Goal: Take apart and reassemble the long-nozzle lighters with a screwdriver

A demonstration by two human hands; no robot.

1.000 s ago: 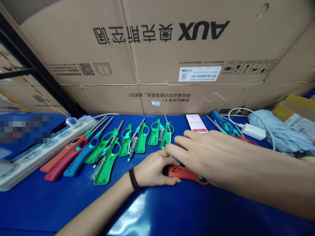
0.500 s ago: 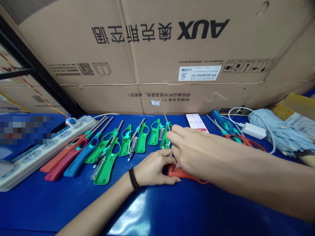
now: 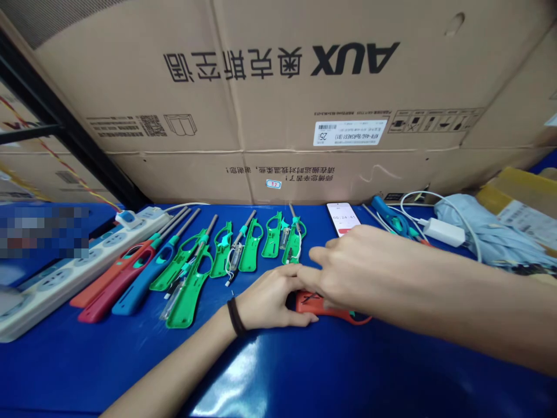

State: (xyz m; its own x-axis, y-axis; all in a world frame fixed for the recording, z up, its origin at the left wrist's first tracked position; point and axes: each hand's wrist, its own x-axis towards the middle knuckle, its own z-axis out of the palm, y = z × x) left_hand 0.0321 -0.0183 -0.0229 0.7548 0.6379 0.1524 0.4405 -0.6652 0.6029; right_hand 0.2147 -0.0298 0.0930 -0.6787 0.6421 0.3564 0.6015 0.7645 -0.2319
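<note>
An orange long-neck gas lighter (image 3: 310, 302) lies on the blue table in front of me, dark marks on its handle. My left hand (image 3: 278, 296) is closed on the handle's left end, thumb along the near side. Over the lighter reaches my right hand (image 3: 343, 267), its fingers curled and meeting my left fingers; whatever they pinch is hidden. Just beyond my hands lies an opened green lighter (image 3: 295, 241), its metal tube and white wires showing. Another green shell half (image 3: 272, 235) rests beside it.
Several opened green lighters (image 3: 191, 290) lie to the left, beside whole orange, red and blue lighters (image 3: 134, 290) and a power strip (image 3: 93, 255). A phone (image 3: 342, 216) lies behind my right hand. A white charger (image 3: 444, 232) and pale-blue bundle (image 3: 483, 226) are at right. A cardboard box (image 3: 261, 128) stands behind.
My right hand has shifted slightly right and lower, its wrist turned, uncovering more of the orange lighter and the green one behind. My left hand keeps its hold.
</note>
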